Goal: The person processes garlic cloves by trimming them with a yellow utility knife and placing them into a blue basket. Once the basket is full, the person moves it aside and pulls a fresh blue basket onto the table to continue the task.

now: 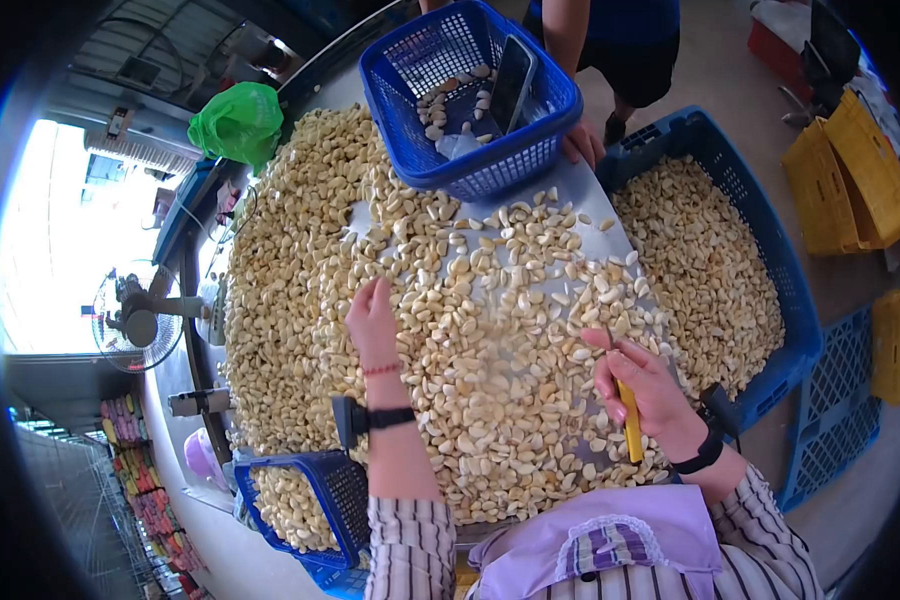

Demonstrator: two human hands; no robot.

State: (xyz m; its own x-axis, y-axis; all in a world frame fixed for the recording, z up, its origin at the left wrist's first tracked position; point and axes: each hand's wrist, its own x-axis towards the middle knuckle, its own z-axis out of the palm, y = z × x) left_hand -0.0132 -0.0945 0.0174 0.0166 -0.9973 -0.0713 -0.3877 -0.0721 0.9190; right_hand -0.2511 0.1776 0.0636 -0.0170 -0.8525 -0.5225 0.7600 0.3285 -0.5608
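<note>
A thick layer of pale, nut-like kernels (450,340) covers a metal table. My left hand (372,325), a red bracelet at its wrist, is over the kernels near the middle. Its fingers are drawn together; whether a kernel is between them is hidden. My right hand (642,385) is closed around a knife with a yellow handle (629,425), at the table's right side. The handle's end points down toward me, and only a little of the dark blade shows by my fingers. Loose kernels lie just beneath both hands.
Across the table a blue basket (425,170) holds a phone (513,85) and some kernels, with another person's hand (582,145) beside it. A large blue crate (805,330) of kernels stands right; a smaller basket (345,500) is lower left. A fan (142,325) is left.
</note>
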